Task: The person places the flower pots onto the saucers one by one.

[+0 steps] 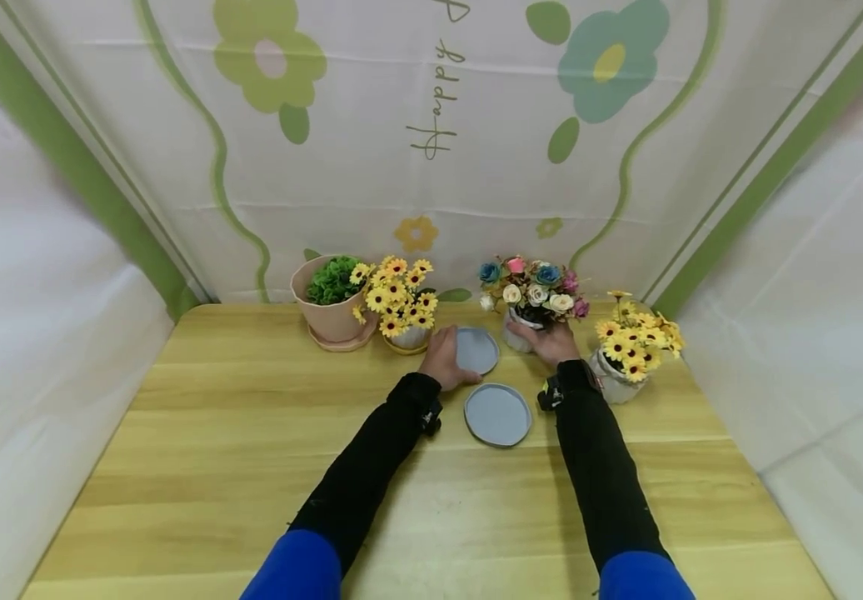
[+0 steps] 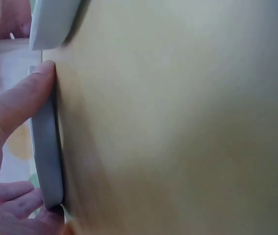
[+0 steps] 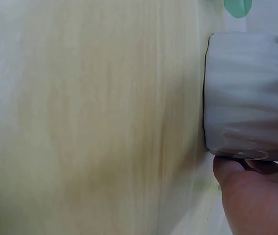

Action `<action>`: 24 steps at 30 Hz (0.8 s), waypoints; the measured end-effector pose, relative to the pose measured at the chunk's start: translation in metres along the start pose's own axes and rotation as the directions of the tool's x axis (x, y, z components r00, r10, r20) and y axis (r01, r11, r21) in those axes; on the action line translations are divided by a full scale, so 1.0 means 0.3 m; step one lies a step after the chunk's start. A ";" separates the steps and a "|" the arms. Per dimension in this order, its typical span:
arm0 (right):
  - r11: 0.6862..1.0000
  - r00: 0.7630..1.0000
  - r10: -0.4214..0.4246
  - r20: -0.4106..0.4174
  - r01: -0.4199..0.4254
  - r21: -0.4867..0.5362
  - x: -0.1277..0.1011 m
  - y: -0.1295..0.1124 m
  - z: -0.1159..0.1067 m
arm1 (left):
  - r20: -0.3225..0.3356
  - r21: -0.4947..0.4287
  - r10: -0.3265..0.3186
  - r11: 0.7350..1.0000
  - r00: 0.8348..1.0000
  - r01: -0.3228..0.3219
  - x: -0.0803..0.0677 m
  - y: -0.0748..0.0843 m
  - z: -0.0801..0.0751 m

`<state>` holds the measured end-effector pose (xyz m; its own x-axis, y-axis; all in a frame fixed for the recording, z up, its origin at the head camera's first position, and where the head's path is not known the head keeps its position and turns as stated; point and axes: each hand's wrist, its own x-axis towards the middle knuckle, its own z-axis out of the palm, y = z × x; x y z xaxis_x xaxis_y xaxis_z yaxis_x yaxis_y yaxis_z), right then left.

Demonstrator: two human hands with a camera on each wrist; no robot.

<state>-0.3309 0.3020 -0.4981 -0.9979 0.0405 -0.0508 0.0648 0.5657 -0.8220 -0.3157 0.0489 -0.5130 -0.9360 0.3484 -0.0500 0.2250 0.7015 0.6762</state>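
Note:
My left hand [image 1: 445,360] grips a grey saucer [image 1: 478,350] by its edge. In the left wrist view the thumb [image 2: 31,93] lies on one side of the saucer's rim [image 2: 48,152] and the fingers on the other. A second grey saucer [image 1: 498,415] lies nearer on the table. My right hand [image 1: 554,342] holds a whitish pot [image 1: 516,337] of mixed artificial flowers [image 1: 536,292]. The right wrist view shows the pot's ribbed side [image 3: 251,93] close up, with fingers at its lower and upper edges there.
At the back left stand a pink pot [image 1: 337,321] with a green plant on a pink saucer, and a yellow-flowered pot [image 1: 411,337] on a yellow saucer. Another yellow-flowered pot [image 1: 615,385] is beside my right wrist. Fabric walls [image 1: 371,192] enclose the wooden table [image 1: 236,467].

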 end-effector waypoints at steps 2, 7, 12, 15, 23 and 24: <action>1.000 1.000 -0.001 0.008 0.001 0.013 -0.002 -0.003 -0.003 | 0.014 0.014 0.018 1.000 1.000 -0.018 -0.023 0.000 -0.010; 0.999 1.000 -0.024 0.012 0.024 0.027 -0.006 -0.006 -0.005 | 0.030 0.031 0.061 0.998 0.998 -0.062 -0.086 -0.006 -0.032; 0.999 1.000 -0.026 0.004 0.026 0.030 -0.014 -0.008 -0.003 | 0.025 0.039 0.093 0.995 0.995 -0.094 -0.132 -0.030 -0.048; 1.000 1.000 -0.020 0.005 0.020 0.021 -0.020 -0.010 -0.003 | 0.020 0.011 0.107 0.994 0.994 -0.107 -0.160 -0.048 -0.055; 1.000 1.000 -0.013 0.011 0.013 0.024 -0.018 -0.010 -0.004 | -0.041 -0.030 0.119 0.992 0.992 -0.120 -0.249 -0.076 -0.071; 0.999 1.000 -0.015 0.010 0.015 0.031 -0.017 -0.008 -0.001 | -0.045 -0.034 0.115 0.993 0.992 -0.117 -0.261 -0.080 -0.071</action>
<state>-0.3260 0.3007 -0.4956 -0.9987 0.0239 -0.0442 0.0501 0.5406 -0.8398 -0.2536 -0.0087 -0.5096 -0.9152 0.3983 0.0613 0.3232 0.6345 0.7021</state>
